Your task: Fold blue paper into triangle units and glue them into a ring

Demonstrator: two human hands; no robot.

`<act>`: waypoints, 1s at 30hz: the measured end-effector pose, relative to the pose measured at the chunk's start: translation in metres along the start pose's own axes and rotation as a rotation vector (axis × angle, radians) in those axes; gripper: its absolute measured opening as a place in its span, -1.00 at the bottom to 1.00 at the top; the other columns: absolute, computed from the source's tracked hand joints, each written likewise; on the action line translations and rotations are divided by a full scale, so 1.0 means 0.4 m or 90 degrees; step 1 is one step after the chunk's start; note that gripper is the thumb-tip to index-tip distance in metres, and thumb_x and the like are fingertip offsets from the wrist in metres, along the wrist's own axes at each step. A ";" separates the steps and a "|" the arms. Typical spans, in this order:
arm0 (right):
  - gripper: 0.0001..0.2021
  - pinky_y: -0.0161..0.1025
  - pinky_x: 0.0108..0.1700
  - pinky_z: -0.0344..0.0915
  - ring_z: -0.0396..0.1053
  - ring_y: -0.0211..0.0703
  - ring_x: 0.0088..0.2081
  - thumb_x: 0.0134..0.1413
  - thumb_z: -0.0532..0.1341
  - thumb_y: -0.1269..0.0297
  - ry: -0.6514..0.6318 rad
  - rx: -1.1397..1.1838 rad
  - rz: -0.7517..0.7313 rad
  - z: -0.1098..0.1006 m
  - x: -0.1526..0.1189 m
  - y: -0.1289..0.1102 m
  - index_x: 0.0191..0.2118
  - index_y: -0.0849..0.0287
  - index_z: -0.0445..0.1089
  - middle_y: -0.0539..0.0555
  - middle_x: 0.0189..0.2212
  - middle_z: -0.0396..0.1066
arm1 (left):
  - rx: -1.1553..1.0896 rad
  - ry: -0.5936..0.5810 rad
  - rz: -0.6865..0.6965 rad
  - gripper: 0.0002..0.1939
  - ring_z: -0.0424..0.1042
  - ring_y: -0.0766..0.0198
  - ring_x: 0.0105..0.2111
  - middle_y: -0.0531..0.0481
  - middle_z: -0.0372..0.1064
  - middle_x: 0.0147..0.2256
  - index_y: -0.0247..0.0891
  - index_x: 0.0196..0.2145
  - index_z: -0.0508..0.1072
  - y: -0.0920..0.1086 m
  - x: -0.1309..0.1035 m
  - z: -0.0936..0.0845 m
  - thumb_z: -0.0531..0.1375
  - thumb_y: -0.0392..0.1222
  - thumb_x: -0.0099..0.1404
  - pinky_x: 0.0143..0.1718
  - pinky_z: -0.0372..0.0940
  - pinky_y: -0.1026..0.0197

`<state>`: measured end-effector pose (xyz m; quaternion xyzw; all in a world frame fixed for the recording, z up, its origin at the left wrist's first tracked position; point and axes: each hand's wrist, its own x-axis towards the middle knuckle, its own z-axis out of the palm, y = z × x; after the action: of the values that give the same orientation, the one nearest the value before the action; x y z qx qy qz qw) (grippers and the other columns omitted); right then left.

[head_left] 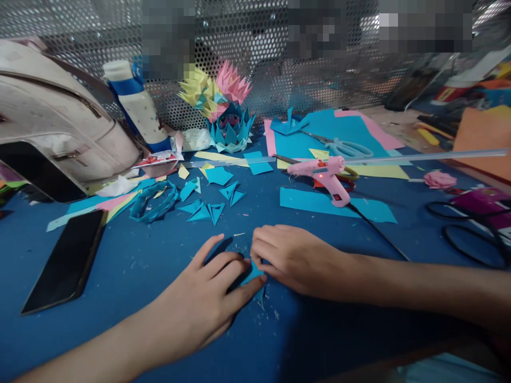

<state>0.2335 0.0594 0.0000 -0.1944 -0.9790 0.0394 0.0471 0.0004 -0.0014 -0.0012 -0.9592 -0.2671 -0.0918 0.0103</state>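
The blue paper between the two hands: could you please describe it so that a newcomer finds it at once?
On the blue table, look at the near middle, where the left hand and the right hand come together. The blue paper lies between them, partly hidden. Unlike the folded blue pieces farther back, it is partly covered by the left hand.

One head-worn camera looks forward and steeply down over a flat dark-blue tabletop point(131, 250). The bare left hand point(211, 290), entering from eight o'clock, and bare right hand point(289, 254), from four, lie near; a grey perforated-metal screen point(271, 64) stands farther off, at twelve.
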 end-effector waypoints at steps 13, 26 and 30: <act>-0.98 -0.26 -0.22 0.15 0.32 -0.16 -0.22 0.26 0.21 0.38 -0.071 0.232 0.121 -0.038 0.010 0.013 -0.20 0.18 0.37 0.05 -0.22 0.37 | 0.000 -0.033 -0.003 -0.43 0.24 0.01 0.14 -0.17 0.30 0.05 -0.15 0.30 0.20 0.007 -0.007 -0.016 0.12 -0.24 0.35 0.33 -0.20 -0.32; -0.90 -0.36 -0.33 0.09 0.26 -0.32 -0.33 0.18 0.18 0.47 0.009 0.374 0.148 -0.036 0.016 0.057 -0.26 0.15 0.39 -0.03 -0.26 0.37 | -0.018 -0.048 -0.056 -0.45 0.26 0.05 0.11 -0.11 0.34 0.01 -0.28 0.32 0.14 0.023 0.003 -0.013 0.05 -0.17 0.42 0.37 -0.35 -0.30; -0.90 -0.35 -0.36 0.08 0.25 -0.31 -0.36 0.17 0.15 0.46 0.012 0.379 0.159 -0.037 0.024 0.055 -0.28 0.16 0.40 -0.02 -0.27 0.38 | -0.010 -0.028 -0.062 -0.45 0.29 0.05 0.07 -0.11 0.35 -0.04 -0.33 0.32 0.15 0.030 0.011 -0.011 0.04 -0.15 0.43 0.37 -0.36 -0.29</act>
<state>0.2346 0.0840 0.0133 -0.2913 -0.8925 0.3276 0.1057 0.0097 -0.0098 0.0042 -0.9468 -0.3132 -0.0735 -0.0075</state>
